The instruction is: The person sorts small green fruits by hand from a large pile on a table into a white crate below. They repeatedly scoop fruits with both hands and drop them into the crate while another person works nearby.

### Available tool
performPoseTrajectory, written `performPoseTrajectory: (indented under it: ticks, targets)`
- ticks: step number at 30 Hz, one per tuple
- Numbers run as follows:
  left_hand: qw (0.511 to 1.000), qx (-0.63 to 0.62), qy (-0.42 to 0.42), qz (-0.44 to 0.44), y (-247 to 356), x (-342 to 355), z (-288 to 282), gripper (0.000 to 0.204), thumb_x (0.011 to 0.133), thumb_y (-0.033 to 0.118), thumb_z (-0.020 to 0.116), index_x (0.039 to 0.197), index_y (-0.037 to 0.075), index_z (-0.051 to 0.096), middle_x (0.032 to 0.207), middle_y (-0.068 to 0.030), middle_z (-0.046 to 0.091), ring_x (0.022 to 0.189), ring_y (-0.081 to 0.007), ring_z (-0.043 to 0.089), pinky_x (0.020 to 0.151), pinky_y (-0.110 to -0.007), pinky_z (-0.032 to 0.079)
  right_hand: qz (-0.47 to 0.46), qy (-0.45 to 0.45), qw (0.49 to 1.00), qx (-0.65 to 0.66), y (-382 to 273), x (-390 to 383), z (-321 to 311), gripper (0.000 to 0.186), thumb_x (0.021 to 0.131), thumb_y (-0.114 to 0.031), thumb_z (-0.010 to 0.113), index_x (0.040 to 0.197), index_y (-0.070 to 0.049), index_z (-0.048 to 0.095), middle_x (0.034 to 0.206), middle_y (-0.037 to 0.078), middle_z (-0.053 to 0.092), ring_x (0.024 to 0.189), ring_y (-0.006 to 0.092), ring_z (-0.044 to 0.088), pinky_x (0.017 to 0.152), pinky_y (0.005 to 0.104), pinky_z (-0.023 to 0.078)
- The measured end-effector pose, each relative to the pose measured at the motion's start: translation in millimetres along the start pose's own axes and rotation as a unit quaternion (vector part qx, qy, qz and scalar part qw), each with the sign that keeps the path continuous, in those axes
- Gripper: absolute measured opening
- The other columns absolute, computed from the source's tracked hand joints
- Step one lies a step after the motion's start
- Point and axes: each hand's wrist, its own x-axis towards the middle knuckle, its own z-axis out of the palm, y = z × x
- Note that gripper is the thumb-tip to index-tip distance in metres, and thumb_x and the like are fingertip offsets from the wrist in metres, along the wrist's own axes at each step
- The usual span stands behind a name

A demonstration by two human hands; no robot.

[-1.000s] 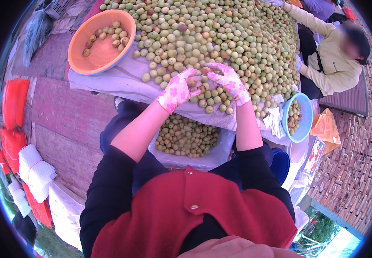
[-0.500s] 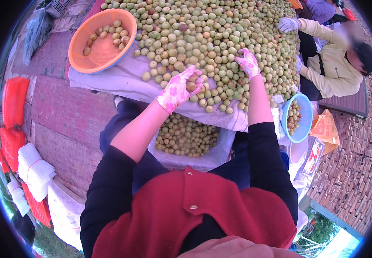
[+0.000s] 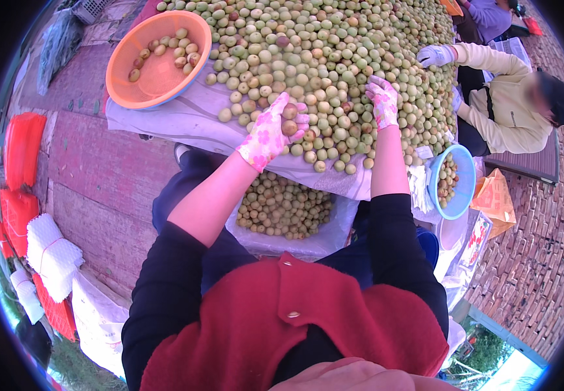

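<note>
- Head view, hidden parts: the pile of fruit [image 3: 314, 58] on the cloth-covered counter [image 3: 184, 127] runs out past the top edge, its far end cut off.
- The right hand [image 3: 383, 101], in a pink-patterned glove, is over the pile with fingers bent; whether its grip is clenched on a fruit or released, I cannot tell.
- The left hand [image 3: 272, 133], gloved alike, is grasping two round fruits [image 3: 289, 112] above the near edge of the pile; fingers and palm cover part of them.
- Below, the counter's overhanging cloth hides the far side of a plastic-lined bin [image 3: 342, 228] of fruit.
- Upper right, a co-worker [image 3: 513, 114] in a beige top has one gloved hand over the pile; another person in purple is cut off.
- The held fruits look brownish; those in the pile are mostly yellow-green, some blushed brown or reddish.
- More fruit sits in an orange basket [image 3: 155, 85] and a blue basket [image 3: 469, 179].
</note>
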Motion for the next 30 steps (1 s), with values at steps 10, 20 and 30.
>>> performPoseTrajectory:
  ticks: [10, 20, 30]
  targets:
    - [0.998, -0.066, -0.019, 0.016, -5.0, 16.3, -7.9, 0.049, 0.098, 0.047, 0.047, 0.113, 0.002, 0.059, 0.106, -0.0141, 0.065, 0.095, -0.0251, 0.065, 0.080, -0.038, 0.057, -0.001, -0.226, 0.974, 0.024, -15.8, -9.0, -16.6, 0.040, 0.087, -0.019, 0.064, 0.124, -0.005, 0.059, 0.111, 0.005, 0.061, 0.092, 0.0137, 0.055, 0.077, 0.0261, 0.046]
    - [0.996, -0.088, -0.009, 0.010, 2.8, 11.2, -2.9, 0.052, 0.096, 0.048, 0.051, 0.115, 0.000, 0.055, 0.113, -0.0164, 0.064, 0.103, -0.0281, 0.061, 0.087, -0.041, 0.052, -0.044, -0.225, 0.961, -0.152, -12.8, -46.8, 7.5, 0.040, 0.087, -0.022, 0.065, 0.123, -0.005, 0.060, 0.108, 0.004, 0.063, 0.088, 0.0112, 0.055, 0.073, 0.0246, 0.046]
    - [0.997, -0.068, 0.036, 0.022, 1.2, 10.6, -7.6, 0.035, 0.094, 0.040, 0.057, 0.107, 0.008, 0.058, 0.109, -0.0116, 0.065, 0.095, -0.0267, 0.063, 0.086, -0.043, 0.050, -0.097, -0.163, 0.970, -0.150, -59.2, -56.4, 63.8, 0.040, 0.088, -0.025, 0.066, 0.122, -0.005, 0.061, 0.104, 0.002, 0.064, 0.083, 0.0086, 0.056, 0.070, 0.0231, 0.047]
